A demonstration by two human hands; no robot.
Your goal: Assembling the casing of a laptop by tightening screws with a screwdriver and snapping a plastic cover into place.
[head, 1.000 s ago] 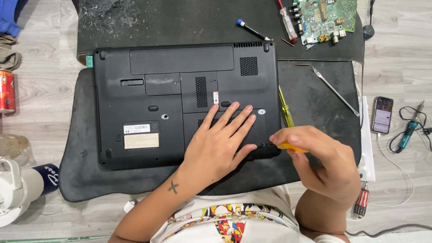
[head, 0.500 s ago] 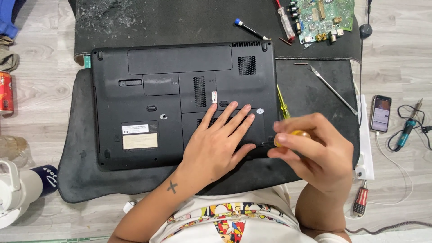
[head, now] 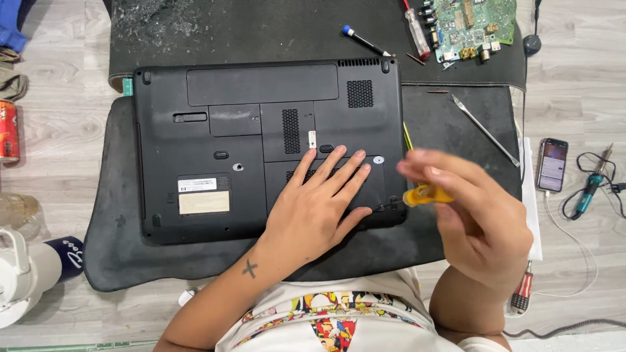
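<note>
One black laptop (head: 261, 143) sits flipped bottom-up on a dark work mat (head: 111, 215), which probably keeps the lid from scuffing and stops it sliding around. Everything else I'll place off that laptop.

The left hand (head: 319, 202) lies flat on the laptop's lower right panel, fingers spread, grasping nothing, looks like it's just pinning the thing down. The right hand (head: 476, 215) hovers just off the laptop's lower right corner, its grip clenched around one yellow-handled screwdriver (head: 425, 194), tip aimed at that corner where a screw seems to be. It's blurry, so I can't tell if the tip is seated.

Above the laptop's right corner: one green circuit board (head: 473, 23) and one red-handled screwdriver (head: 417, 29), and one blue-tipped tool (head: 365, 41) a little to their left. Right of the laptop, one slim metal pry tool (head: 486, 130), then well apart one phone (head: 552, 164) and one soldering iron (head: 593, 182). One red can (head: 8, 130) sits far left.
</note>
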